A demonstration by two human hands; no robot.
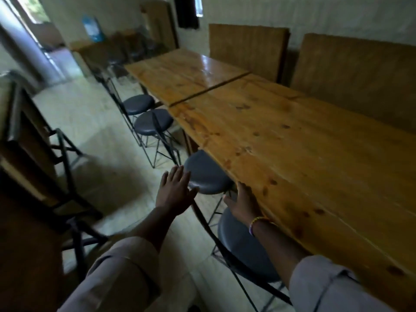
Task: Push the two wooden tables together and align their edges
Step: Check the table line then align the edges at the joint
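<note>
Right hand curled around the long edge of the near counter. Left hand open, fingers spread, beside a round stool. Beyond, far counter end to end with the near one, thin dark seam between.

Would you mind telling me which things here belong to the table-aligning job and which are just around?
Job: near table; far table; right hand on the near table's edge; left hand, free.
Around: stools; boards leaning on wall.
</note>
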